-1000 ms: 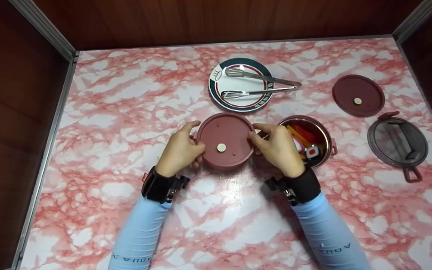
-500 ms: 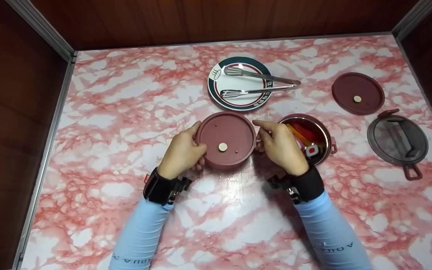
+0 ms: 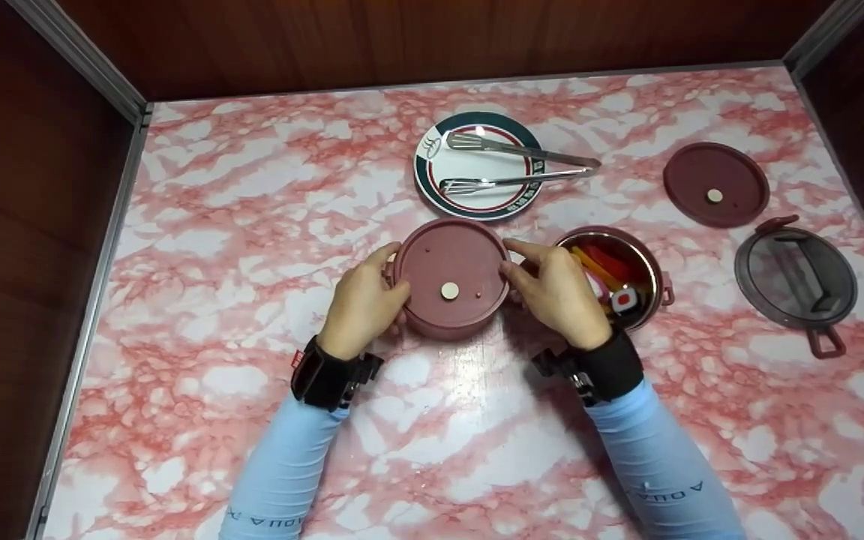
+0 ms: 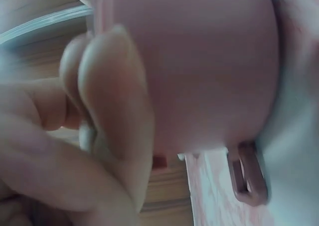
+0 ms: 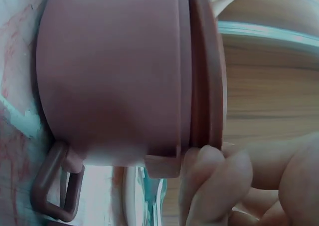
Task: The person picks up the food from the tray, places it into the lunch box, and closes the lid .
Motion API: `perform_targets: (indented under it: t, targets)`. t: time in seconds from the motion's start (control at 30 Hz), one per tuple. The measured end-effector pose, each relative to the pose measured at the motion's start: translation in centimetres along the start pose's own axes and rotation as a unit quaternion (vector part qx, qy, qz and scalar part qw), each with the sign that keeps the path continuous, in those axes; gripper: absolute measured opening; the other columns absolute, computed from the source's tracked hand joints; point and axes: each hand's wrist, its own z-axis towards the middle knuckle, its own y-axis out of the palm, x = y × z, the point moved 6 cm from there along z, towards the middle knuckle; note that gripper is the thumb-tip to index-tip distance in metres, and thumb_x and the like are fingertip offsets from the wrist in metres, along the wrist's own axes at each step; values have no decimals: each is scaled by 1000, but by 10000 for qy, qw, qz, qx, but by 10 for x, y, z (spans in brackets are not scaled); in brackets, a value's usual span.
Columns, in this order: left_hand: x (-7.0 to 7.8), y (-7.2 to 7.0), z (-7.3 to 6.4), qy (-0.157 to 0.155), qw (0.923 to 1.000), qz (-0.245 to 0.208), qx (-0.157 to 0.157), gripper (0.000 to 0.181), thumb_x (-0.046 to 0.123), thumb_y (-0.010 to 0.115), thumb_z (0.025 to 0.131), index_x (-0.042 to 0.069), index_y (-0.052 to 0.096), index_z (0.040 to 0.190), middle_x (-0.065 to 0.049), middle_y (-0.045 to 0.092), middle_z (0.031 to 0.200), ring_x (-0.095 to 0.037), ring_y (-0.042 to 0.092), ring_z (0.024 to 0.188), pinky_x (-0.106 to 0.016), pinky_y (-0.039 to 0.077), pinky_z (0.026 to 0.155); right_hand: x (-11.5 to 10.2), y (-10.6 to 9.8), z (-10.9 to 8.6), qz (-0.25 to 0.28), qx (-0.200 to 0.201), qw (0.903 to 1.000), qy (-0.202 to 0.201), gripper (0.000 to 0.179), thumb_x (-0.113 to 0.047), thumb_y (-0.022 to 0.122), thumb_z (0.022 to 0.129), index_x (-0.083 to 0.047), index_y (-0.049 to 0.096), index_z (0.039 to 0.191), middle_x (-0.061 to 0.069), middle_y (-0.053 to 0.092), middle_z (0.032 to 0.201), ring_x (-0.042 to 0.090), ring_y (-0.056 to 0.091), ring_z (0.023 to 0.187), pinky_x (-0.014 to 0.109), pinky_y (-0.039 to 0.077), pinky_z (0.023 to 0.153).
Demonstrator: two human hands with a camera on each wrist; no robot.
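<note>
A dusty-pink pot [image 5: 109, 76] stands on the table in front of me, and its round lid [image 3: 451, 259] with a cream knob lies over its top. In the right wrist view a gap shows between the lid's edge and the pot's rim. My left hand [image 3: 363, 300] holds the lid's left edge, thumb on top and fingers below. On the opposite side my right hand [image 3: 561, 296] pinches the lid's edge between thumb and fingers. A second pink pot [image 3: 657, 262], uncovered, stands partly behind my right hand. It contains colourful food pieces, among them a sushi roll [image 3: 625, 300].
Behind the pot is a plate [image 3: 429, 187] with metal tongs [image 3: 567, 159] lying across it. Another pink lid [image 3: 702, 176] and a dark see-through strainer lid [image 3: 769, 285] with pink handles lie at the right. Wooden panels [image 3: 439, 45] border the table.
The lid has turned counterclockwise on the pot, as its knob and small dots show. My right thumb came off the edge and is back on it. The left hand stays at its side.
</note>
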Motion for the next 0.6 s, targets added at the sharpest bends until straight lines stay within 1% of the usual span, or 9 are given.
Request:
perform_targets:
  t: [0.07, 0.2, 0.3, 0.4, 0.5, 0.6]
  targets:
    - [0, -2, 1, 116, 9998, 107, 142, 55, 15, 63, 94, 9, 48, 146, 1, 61, 55, -17, 58, 40, -32, 50, 39, 0, 1, -1, -71, 44, 10000, -20, 39, -19, 65, 98, -6, 62, 134, 1, 64, 62, 13, 60, 51, 23, 45, 47]
    - [0, -3, 2, 242, 9995, 143, 129, 57, 10, 63, 90, 9, 49, 145, 0, 61, 57, -15, 56, 39, -31, 49, 39, -1, 2, -1, -215, 187, 9995, -123, 37, -18, 65, 97, -5, 64, 132, 2, 62, 58, 14, 58, 48, 26, 44, 46]
    - [2, -5, 2, 321, 9989, 275, 192, 61, 6, 61, 86, 6, 48, 145, 1, 60, 59, -12, 54, 42, -28, 47, 40, -2, 3, -1, -353, 415, 9983, -185, 33, -18, 66, 97, -4, 67, 127, 1, 63, 61, 13, 58, 50, 27, 45, 48]
    - [4, -7, 2, 406, 9977, 470, 260, 59, 7, 62, 87, 2, 48, 145, 1, 57, 58, -11, 50, 45, -26, 42, 41, -3, 3, 0, -508, 566, 9969, -194, 31, -18, 67, 96, -4, 70, 123, 1, 65, 66, 12, 59, 54, 28, 46, 52]
    - [4, -8, 2, 443, 9971, 577, 235, 56, 8, 62, 90, 0, 49, 144, 2, 56, 58, -11, 50, 48, -26, 40, 43, -2, 4, 0, -571, 539, 9968, -143, 30, -18, 68, 95, -4, 71, 122, 2, 64, 67, 13, 59, 57, 29, 45, 54]
    - [3, -8, 3, 465, 9967, 622, 238, 54, 11, 62, 91, -1, 50, 142, 2, 58, 59, -11, 52, 48, -26, 42, 46, -3, 4, 0, -661, 460, 9966, -150, 30, -18, 67, 95, -5, 71, 122, 4, 65, 71, 17, 58, 61, 31, 45, 58]
